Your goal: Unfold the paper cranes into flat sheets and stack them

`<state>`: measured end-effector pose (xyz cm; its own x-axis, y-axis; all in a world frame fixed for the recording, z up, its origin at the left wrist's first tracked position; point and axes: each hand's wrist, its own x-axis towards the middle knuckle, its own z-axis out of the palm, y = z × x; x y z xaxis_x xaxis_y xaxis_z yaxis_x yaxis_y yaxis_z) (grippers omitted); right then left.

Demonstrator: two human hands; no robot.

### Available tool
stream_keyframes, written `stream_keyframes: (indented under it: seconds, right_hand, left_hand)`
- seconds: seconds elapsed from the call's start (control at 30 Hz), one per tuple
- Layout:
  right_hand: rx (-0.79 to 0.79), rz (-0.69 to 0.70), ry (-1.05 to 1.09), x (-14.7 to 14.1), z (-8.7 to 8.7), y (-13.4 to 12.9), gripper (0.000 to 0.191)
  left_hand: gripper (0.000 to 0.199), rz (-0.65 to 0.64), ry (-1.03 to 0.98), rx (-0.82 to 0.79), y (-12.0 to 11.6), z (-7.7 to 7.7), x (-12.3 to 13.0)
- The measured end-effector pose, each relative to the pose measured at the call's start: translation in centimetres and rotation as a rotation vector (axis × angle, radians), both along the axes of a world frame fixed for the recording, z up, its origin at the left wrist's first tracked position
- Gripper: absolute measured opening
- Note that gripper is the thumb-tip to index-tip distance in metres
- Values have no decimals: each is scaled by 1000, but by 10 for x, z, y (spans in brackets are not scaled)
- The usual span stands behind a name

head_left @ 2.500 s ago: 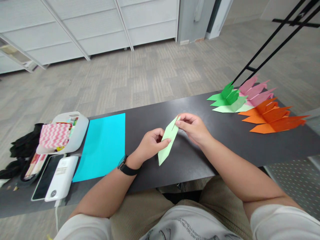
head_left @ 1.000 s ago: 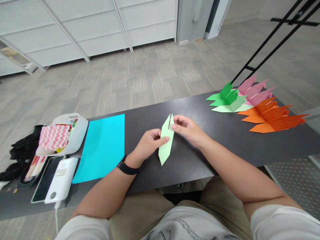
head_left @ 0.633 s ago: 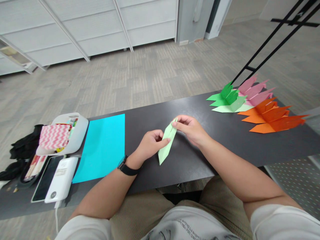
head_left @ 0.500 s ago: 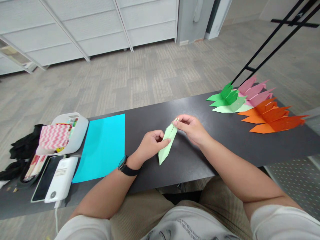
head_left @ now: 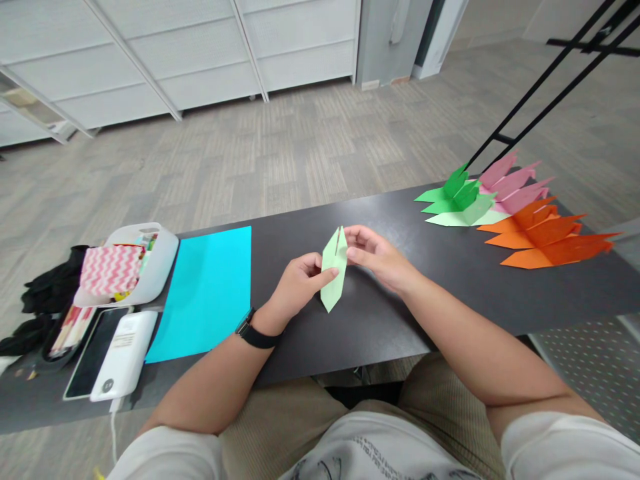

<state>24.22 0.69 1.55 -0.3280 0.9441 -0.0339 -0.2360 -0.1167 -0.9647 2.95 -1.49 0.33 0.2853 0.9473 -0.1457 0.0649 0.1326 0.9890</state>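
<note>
A long, folded piece of pale green paper (head_left: 333, 283), pointed at its ends and slit at the top, is held nearly upright over the dark table. My left hand (head_left: 300, 283) grips its left side, thumb across the front and fingers partly hidden behind. My right hand (head_left: 377, 257) is at the paper's upper right edge, its thumb and fingers parted. Its fingertips are close against that edge; whether they touch is hard to tell.
A blue paper sheet (head_left: 210, 293) lies left of my hands. Beyond it are a white basket (head_left: 163, 267), a phone (head_left: 90, 363) and a white power bank (head_left: 125, 353). Green (head_left: 457, 190), pink (head_left: 520, 187) and orange folded paper cranes (head_left: 545, 240) stand at the right.
The folded paper has turned more upright, its top shifting left. My right hand has let go of the top point and its fingers have parted. My left hand keeps its grip.
</note>
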Motion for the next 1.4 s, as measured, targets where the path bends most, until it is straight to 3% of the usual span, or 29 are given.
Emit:
stream_keyframes:
  seconds: [0.17,0.4,0.77,1.2,1.4]
  right_hand:
    - [76,97,-192,-5,-6,-1,40]
    - [56,79,-205,-5,-7,0,39]
    - [34,179,-278,-12,-6,-7,47]
    - [29,172,-371,-15,-11,-9,55]
    - [35,179,-401,-15,-13,-9,53]
  left_hand:
    - [41,118,-128,53,2,-6,-2]
    - [38,96,-171,53,1,-2,-2]
    - [38,176,-191,52,3,-7,-3]
    - [43,251,-260,-6,4,-5,-2]
    - [41,264,-338,-44,6,3,-2]
